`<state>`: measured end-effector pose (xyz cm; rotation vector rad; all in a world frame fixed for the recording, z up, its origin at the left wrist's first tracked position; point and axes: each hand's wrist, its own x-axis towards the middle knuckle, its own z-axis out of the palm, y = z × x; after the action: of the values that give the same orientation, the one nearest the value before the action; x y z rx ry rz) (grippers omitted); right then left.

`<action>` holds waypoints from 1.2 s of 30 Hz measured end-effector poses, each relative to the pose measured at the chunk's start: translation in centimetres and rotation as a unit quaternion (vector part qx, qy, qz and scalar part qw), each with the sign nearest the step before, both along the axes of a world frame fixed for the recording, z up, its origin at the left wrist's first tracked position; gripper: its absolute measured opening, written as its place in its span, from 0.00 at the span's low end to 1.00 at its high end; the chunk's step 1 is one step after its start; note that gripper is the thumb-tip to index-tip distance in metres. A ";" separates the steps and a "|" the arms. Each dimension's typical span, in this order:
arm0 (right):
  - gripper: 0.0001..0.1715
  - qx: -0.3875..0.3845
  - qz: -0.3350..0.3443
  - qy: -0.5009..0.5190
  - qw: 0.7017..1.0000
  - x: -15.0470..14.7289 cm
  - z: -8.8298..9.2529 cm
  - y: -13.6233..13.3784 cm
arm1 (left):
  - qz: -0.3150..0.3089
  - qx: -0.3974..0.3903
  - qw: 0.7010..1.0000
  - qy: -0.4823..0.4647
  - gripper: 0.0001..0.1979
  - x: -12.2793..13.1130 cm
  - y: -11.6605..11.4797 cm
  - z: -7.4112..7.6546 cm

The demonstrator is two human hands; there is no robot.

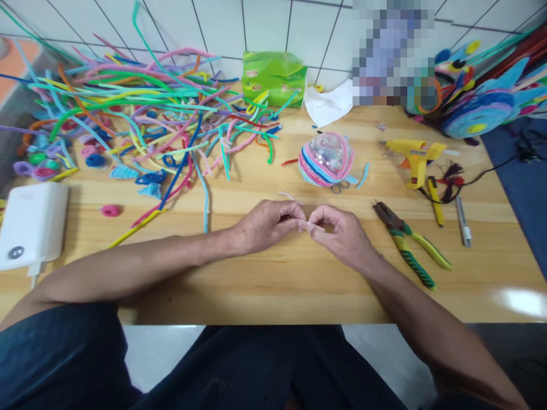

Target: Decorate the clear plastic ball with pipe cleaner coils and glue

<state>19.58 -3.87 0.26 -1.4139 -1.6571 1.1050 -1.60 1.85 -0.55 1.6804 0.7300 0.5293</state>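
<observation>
Over the middle of the wooden table (265,285), my left hand (273,225) and my right hand (339,230) meet at the fingertips. Both are pinched closed around something tiny and pale that I cannot make out. Just beyond the left fingers lies a short pale pink pipe cleaner piece (291,197). Behind the hands sits a round clear ball (327,156) wrapped in pink, blue and white pipe cleaners. A pair of small scissors (339,187) lies partly beneath it, with a short light blue piece (363,175) to its right.
Many loose pipe cleaners (149,102) spread over the back left, near a white power bank (36,222). On the right lie pliers (404,239), a yellow glue gun (414,156) with its cord, and a utility knife (464,222). A green packet (273,80) leans against the tiled wall.
</observation>
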 end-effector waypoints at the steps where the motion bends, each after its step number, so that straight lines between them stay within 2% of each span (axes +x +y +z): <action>1: 0.09 0.002 0.001 0.006 1.000 0.1 0.0 0.0 | 0.003 -0.013 1.000 -0.012 0.10 0.0 0.1 0.1; 4: 0.08 0.015 -0.009 0.035 0.999 0.7 0.1 0.2 | 0.015 -0.065 0.997 -0.047 0.13 0.1 0.3 0.2; 8: 0.07 0.054 -0.011 0.029 0.998 1.0 -0.1 0.2 | 0.019 -0.117 0.992 -0.043 0.16 0.1 0.6 0.3; 14: 0.01 0.141 0.006 -0.021 0.990 0.5 -0.7 0.0 | 0.013 -0.135 0.989 -0.062 0.15 0.2 0.5 0.1; 19: 0.05 0.217 0.016 -0.072 0.973 0.5 -0.4 0.0 | 0.010 -0.139 0.988 -0.065 0.14 0.2 0.3 0.3; 26: 0.09 0.270 -0.001 -0.084 0.959 0.0 -0.6 -0.4 | 0.047 -0.139 0.987 -0.073 0.11 0.2 0.1 0.7; 30: 0.08 0.272 -0.020 -0.089 0.958 -0.2 -1.0 -0.5 | 0.058 -0.153 0.984 -0.064 0.11 0.3 0.0 0.6; 36: 0.04 0.230 -0.041 -0.066 0.970 -0.1 -0.9 -0.5 | 0.050 -0.183 0.980 -0.061 0.14 0.3 0.1 0.8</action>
<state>19.44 -4.35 -0.66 -1.2528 -1.7846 0.5370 -1.26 1.98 0.23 1.2645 0.7743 0.5278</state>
